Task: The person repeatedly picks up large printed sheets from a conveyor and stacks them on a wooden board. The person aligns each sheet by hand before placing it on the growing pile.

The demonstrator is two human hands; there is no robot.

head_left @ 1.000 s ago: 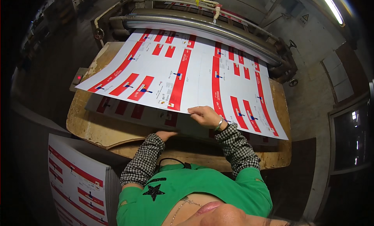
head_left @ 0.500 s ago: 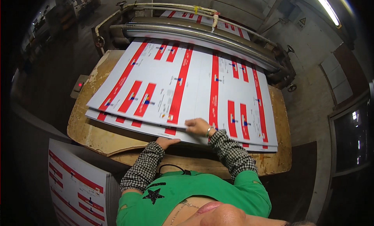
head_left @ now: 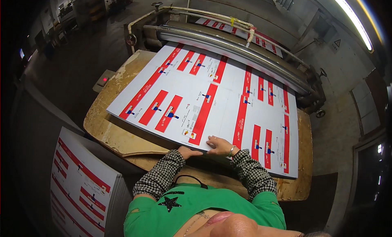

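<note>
A large white printed cardboard sheet [head_left: 222,118] with red bands and small blue figures lies on a wooden table in front of me. Ahead of it, another printed sheet [head_left: 173,59] runs under the metal roller [head_left: 232,47]. My right hand [head_left: 220,146] grips the near edge of the closer sheet, thumb on top and the other fingers partly hidden at the edge. Just left of it, my left hand [head_left: 188,152] rests against the same edge, its visible fingers stretched out to the right; its underside is hidden.
The worn wooden table [head_left: 112,129] has a curved front edge. At lower left stands a stack of similar printed sheets [head_left: 81,188]. A control box [head_left: 104,80] with a red light sits at the table's left. Handwheels [head_left: 320,113] and a pale pipe [head_left: 212,13] flank the roller machine.
The upper sheet has slid away from me toward the roller, uncovering the sheet below. My right hand has come back to the near edge, closer to my left hand. The view has shifted.
</note>
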